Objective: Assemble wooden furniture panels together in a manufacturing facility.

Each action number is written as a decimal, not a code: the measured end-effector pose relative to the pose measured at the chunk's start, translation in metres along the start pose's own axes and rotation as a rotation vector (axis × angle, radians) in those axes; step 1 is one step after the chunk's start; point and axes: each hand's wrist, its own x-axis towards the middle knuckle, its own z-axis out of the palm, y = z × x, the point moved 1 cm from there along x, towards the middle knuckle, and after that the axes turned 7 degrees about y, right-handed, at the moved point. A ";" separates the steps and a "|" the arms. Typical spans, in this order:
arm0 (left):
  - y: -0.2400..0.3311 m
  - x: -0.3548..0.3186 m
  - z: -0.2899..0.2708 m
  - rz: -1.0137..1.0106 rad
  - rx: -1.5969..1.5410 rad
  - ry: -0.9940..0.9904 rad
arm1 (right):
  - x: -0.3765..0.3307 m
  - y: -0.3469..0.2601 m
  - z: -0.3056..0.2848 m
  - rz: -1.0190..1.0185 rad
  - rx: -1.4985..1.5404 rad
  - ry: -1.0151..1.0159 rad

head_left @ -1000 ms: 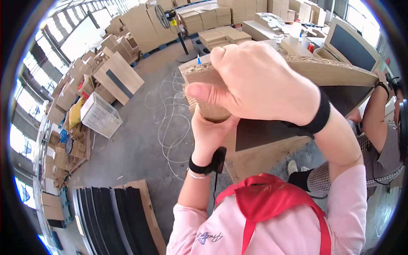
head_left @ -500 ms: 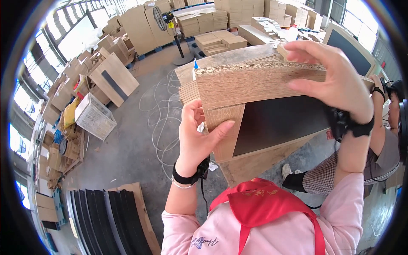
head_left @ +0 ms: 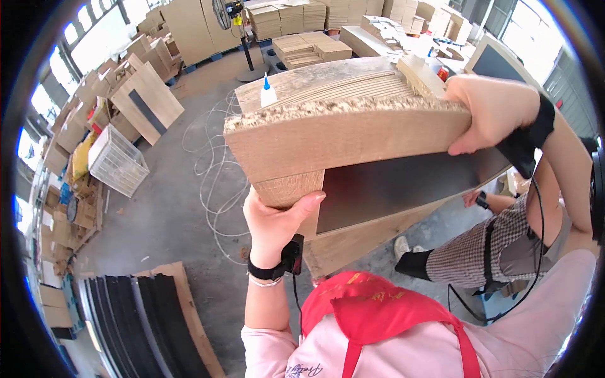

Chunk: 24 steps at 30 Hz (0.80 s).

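I hold a stack of long chipboard strips level in front of me, its rough edges facing up. My right hand grips the stack's right end from above. My left hand supports a short wood-grain block under the stack's left end, thumb against its face. A dark panel lies on the workbench just behind and below the stack. Both wrists wear black bands.
A small glue bottle with a blue tip stands on the bench top beyond the stack. Another person in checked shorts is at the right. A white wire basket, coiled cables, leaning boards and dark sheets crowd the floor at left.
My right hand has slid to the far right end of the stack and lifted it closer. My left hand has closed under the short block at the left end.
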 end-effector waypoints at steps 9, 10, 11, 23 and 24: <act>-0.001 -0.007 -0.004 0.090 0.117 0.039 | -0.002 0.010 0.014 -0.150 -0.012 0.032; -0.003 -0.009 -0.003 0.162 0.126 0.038 | -0.005 0.011 0.016 -0.168 -0.021 0.022; -0.005 -0.009 0.000 0.236 0.129 0.028 | -0.012 0.012 0.019 -0.255 -0.063 0.117; 0.067 0.009 -0.020 0.578 0.013 0.147 | -0.013 0.010 0.041 -0.501 -0.035 0.461; 0.087 0.018 -0.019 0.722 0.195 0.069 | -0.012 0.015 0.043 -0.491 -0.056 0.484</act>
